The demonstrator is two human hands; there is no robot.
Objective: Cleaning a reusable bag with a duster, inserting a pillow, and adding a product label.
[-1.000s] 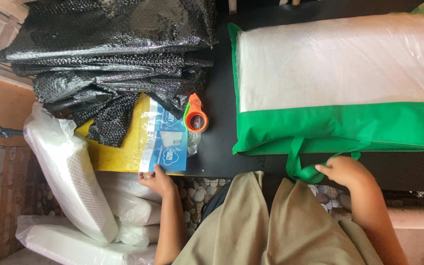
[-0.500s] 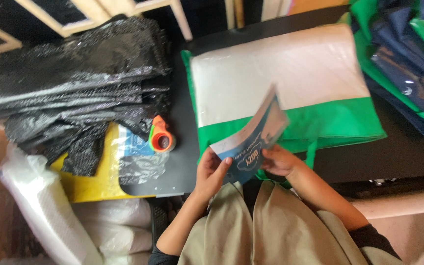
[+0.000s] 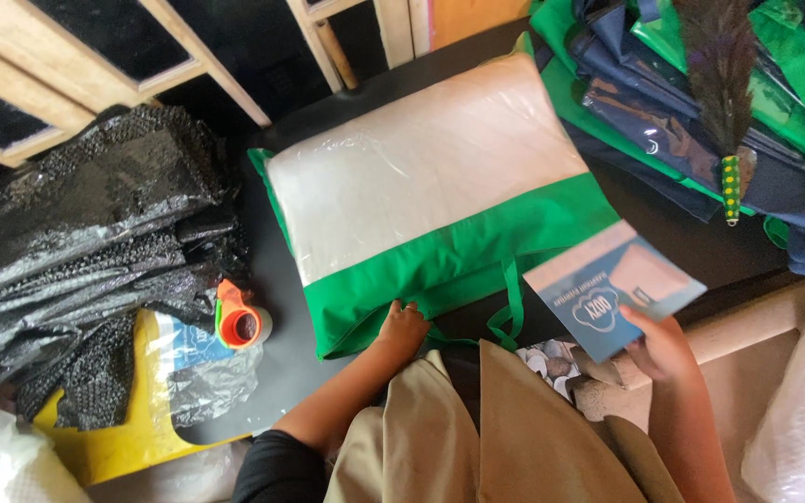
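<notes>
Dark tabletop (image 3: 347, 121) | L hand (image 3: 402, 328) grip flat, spread on green/clear bag (image 3: 440, 196) | R hand (image 3: 659, 346) grip pinching blue card (image 3: 612, 289)

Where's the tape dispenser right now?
In the head view, the orange tape dispenser sits on the dark table's left side, between the black plastic pile and the green-and-white bag, left of the left hand.

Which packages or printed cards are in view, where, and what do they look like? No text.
Printed card: in the right hand, rectangular, blue with an orange patch.
Zip bag: table centre, clear front, green trim; left hand on its lower edge.
Tape dispenser: left of the bag, orange.
Yellow package: lower left, flat.
</notes>
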